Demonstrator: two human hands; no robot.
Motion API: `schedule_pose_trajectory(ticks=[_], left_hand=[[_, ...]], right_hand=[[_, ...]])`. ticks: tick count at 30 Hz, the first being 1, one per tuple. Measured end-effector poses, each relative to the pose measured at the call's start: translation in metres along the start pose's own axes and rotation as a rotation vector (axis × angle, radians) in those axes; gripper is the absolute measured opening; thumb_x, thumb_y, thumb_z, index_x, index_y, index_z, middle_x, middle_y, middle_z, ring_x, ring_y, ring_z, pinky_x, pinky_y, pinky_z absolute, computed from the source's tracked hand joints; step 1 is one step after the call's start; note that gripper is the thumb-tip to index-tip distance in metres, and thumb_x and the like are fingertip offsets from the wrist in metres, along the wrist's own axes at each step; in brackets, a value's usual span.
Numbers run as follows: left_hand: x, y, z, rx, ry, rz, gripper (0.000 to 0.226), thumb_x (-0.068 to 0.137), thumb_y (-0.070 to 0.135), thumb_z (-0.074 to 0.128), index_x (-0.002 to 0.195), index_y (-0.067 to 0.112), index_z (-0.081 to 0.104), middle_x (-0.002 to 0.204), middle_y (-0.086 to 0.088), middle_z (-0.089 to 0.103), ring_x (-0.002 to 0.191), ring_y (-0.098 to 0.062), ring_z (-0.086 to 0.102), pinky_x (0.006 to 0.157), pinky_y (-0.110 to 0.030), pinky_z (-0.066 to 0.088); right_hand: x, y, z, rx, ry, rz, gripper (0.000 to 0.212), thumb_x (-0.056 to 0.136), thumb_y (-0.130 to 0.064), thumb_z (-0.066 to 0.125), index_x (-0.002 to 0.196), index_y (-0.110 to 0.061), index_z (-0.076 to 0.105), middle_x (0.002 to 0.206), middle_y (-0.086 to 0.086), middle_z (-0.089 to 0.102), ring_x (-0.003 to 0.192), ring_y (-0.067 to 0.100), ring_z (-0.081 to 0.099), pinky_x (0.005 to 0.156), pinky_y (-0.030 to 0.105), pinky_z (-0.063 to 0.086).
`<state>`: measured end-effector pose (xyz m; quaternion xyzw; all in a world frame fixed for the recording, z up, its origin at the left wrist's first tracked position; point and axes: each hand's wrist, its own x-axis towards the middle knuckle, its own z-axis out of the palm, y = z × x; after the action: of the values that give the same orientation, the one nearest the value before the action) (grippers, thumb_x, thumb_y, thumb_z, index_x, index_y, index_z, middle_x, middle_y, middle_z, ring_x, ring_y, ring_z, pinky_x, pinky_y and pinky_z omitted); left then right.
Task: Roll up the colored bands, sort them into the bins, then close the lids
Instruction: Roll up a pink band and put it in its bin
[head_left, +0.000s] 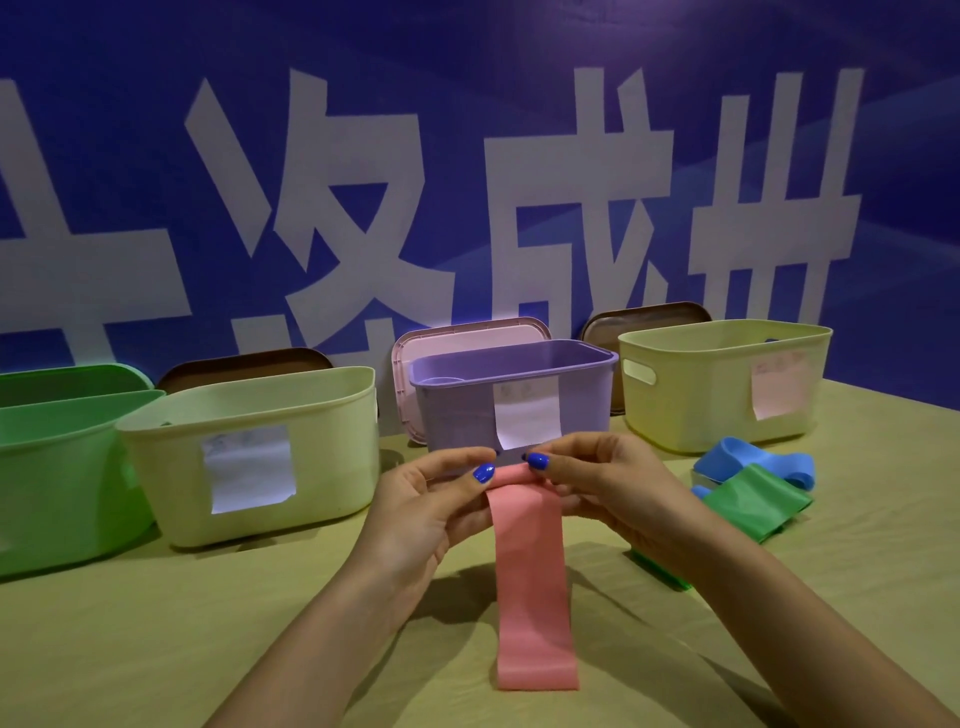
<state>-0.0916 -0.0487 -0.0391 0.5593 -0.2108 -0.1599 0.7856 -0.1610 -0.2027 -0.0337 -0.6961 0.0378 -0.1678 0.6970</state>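
Observation:
A pink band (532, 587) hangs from both my hands, its lower end lying on the table. Its top edge is curled into a small roll between my fingers. My left hand (431, 504) pinches the left end of that roll, and my right hand (602, 483) pinches the right end. Just behind my hands stands an open purple bin (582, 395) with a paper label. A green bin (57, 467) and a pale yellow bin (249, 457) stand at the left, another pale yellow bin (727, 379) at the right. A blue band (753, 460) and a green band (758, 501) lie at the right.
A pink lid (457, 338) leans behind the purple bin. Brown lids (244, 366) (644, 319) lean behind the two yellow bins, and a green lid (72, 376) behind the green one. The table has a yellowish cloth (208, 623). A blue wall with white characters rises close behind.

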Motion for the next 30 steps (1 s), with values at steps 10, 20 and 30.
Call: schedule_pose_trajectory(ticks=[10,20,30], left_hand=[[0.0017,0.0029,-0.0039,-0.095,-0.083,-0.178,0.03,0.08,-0.004,0.06,0.109,-0.006,0.059,0.097,-0.025,0.07,0.087,-0.029,0.071,0.068,-0.029,0.06],[0.0035,0.0014,-0.0044,-0.033,-0.013,-0.122,0.017,0.077,-0.015,0.06,0.088,-0.003,0.068,0.083,-0.017,0.072,0.066,-0.019,0.071,0.054,-0.022,0.057],[0.0031,-0.0036,-0.0041,0.071,-0.004,-0.065,0.026,0.073,-0.017,0.063,0.087,0.004,0.07,0.083,-0.013,0.073,0.071,-0.016,0.071,0.061,-0.021,0.057]], right_hand=[[0.001,-0.0001,-0.0023,-0.02,0.033,-0.053,0.015,0.081,0.0,0.065,0.088,-0.012,0.07,0.083,0.008,0.07,0.077,0.016,0.068,0.066,0.024,0.056],[0.0003,-0.0011,-0.0014,0.016,-0.004,0.033,0.017,0.084,-0.001,0.063,0.097,-0.01,0.068,0.097,0.012,0.069,0.086,0.02,0.07,0.069,0.024,0.057],[0.0014,0.0011,-0.0032,-0.02,0.03,0.048,0.011,0.084,-0.006,0.064,0.094,-0.006,0.069,0.093,0.011,0.072,0.084,0.02,0.071,0.071,0.024,0.057]])
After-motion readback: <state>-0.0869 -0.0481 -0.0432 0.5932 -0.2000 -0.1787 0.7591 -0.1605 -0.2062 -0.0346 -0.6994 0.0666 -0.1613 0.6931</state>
